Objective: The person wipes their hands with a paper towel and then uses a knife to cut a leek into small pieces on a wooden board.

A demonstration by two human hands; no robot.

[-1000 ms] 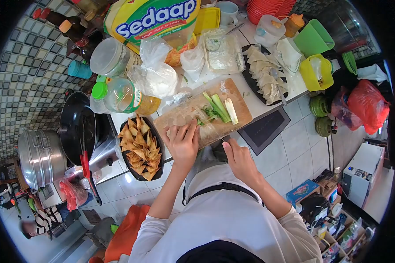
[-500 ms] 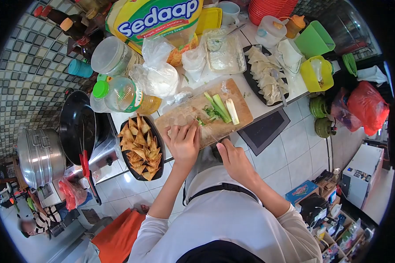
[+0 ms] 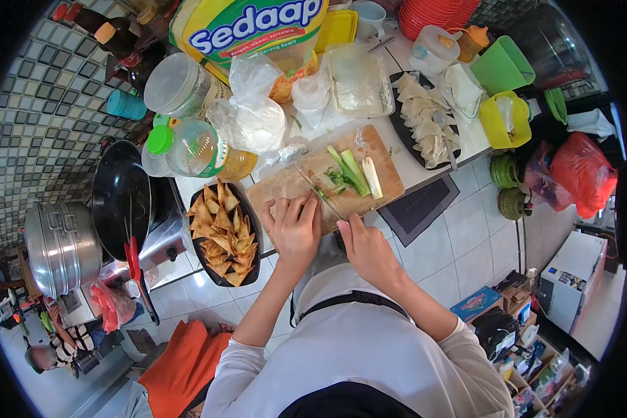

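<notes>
On the near edge of a wooden cutting board [image 3: 380, 143], my right hand [image 3: 370, 249] is closed round the handle of a knife [image 3: 318, 188], whose thin blade points up and left across the board. My left hand [image 3: 294, 230] rests on the board left of the blade, fingers bent together over a piece of green vegetable whose tip shows at the fingertips. Chopped green bits [image 3: 339, 179] lie just right of the blade. Beside them are green stalks [image 3: 354, 171] and a white stalk [image 3: 372, 177].
Left of the board is a black plate [image 3: 258, 258] of fried triangles; behind right, a black tray [image 3: 454, 150] of pale folded wrappers. An oil bottle [image 3: 195, 148], flour bag [image 3: 258, 125] and clear container [image 3: 361, 80] stand behind. A wok [image 3: 122, 198] is at left. A person [image 3: 63, 348] is lower left.
The knife blade has come into clearer view, lying farther left across the board beside the chopped bits. My right hand has shifted slightly left and up; my left hand has barely moved.
</notes>
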